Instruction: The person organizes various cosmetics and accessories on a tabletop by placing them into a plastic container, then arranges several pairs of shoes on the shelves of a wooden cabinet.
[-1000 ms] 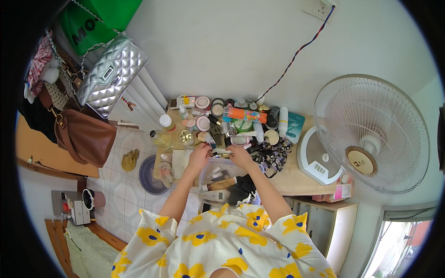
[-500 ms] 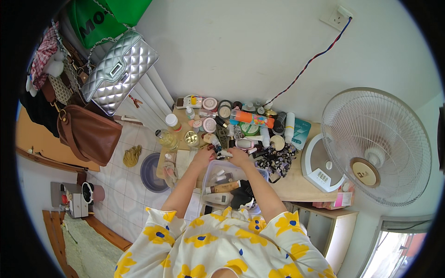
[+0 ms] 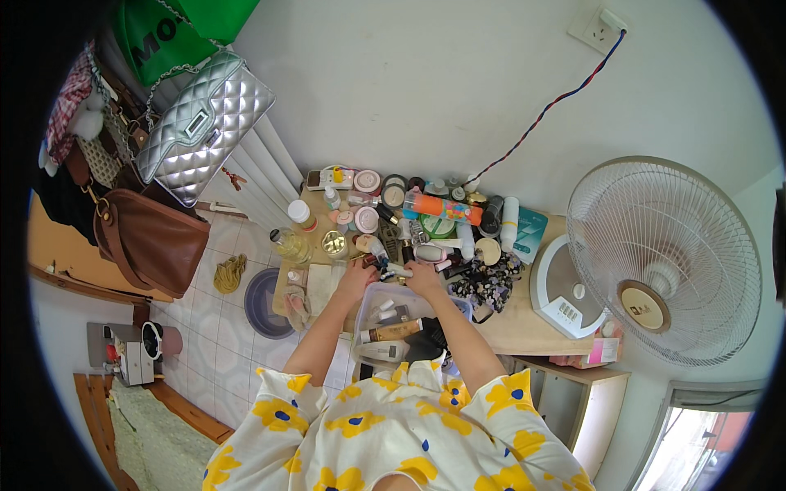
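Note:
My left hand (image 3: pixel 357 280) is at the near side of the cosmetics pile, fingers curled together by small dark red tubes (image 3: pixel 370 260); whatever it grips is too small to name. Close by on the right, my right hand (image 3: pixel 423 280) has its fingers pinched, with a small pale tube-like piece (image 3: pixel 399 269) at the fingertips. Both hands are just beyond the far rim of a clear plastic bin (image 3: pixel 360 323). Inside the bin lie a tan tube (image 3: pixel 396 331), a pale grey device (image 3: pixel 381 351) and some black items. A white-and-pink oval item (image 3: pixel 431 253) sits beyond my right hand.
Bottles, jars and compacts crowd the wooden table (image 3: pixel 516 323), among them an orange bottle (image 3: pixel 443 208) and a dark floral cloth (image 3: pixel 491 282). A large fan (image 3: pixel 665 260) stands on the right. A purple basin (image 3: pixel 264 315) is on the floor; bags, including a brown one (image 3: pixel 155 241), hang left.
The view has shifted slightly. My hands stay at the near edge of the pile, their fingers moving a little around the small pieces; the right hand appears slightly closer to the bin's rim.

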`<state>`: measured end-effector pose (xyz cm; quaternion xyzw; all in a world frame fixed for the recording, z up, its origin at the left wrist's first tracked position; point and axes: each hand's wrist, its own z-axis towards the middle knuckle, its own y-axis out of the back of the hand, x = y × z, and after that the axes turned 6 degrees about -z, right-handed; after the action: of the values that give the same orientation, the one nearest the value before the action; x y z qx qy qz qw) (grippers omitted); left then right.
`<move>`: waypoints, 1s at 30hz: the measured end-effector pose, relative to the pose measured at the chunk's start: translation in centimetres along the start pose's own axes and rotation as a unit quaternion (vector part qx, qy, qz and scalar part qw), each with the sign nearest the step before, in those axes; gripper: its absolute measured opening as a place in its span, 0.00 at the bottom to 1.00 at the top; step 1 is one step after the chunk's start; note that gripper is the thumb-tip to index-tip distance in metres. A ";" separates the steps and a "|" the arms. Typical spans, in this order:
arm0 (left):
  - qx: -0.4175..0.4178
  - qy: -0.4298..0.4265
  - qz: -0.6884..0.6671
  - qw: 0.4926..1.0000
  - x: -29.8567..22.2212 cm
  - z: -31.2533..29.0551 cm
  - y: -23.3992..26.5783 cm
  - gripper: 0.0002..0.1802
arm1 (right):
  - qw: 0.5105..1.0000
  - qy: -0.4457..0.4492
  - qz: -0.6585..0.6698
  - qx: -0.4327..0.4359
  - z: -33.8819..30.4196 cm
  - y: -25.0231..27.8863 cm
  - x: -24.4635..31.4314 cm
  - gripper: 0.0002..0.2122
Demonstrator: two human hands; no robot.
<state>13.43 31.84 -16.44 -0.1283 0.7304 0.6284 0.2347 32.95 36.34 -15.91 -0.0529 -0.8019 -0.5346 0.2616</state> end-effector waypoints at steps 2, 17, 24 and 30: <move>-0.001 -0.013 -0.001 1.000 0.5 -0.1 -0.2 0.10 | 1.000 0.005 0.001 -0.019 -0.1 -0.1 0.5 0.14; 0.018 -0.003 -0.032 0.999 -2.0 -0.8 1.6 0.15 | 0.987 0.001 0.140 -0.073 -1.1 0.6 -1.4 0.13; -0.013 -0.039 -0.115 0.992 0.8 -0.6 0.6 0.20 | 0.952 0.026 0.244 -0.183 -3.2 1.4 -1.8 0.13; -0.059 -0.017 -0.199 0.978 -0.2 -0.3 2.6 0.25 | 0.932 0.039 0.306 -0.192 -4.8 2.2 -3.5 0.12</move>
<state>12.30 31.98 -14.07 -0.2744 0.6474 0.6134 0.3597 38.47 33.65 -14.36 -0.3243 -0.6180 -0.5741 0.4281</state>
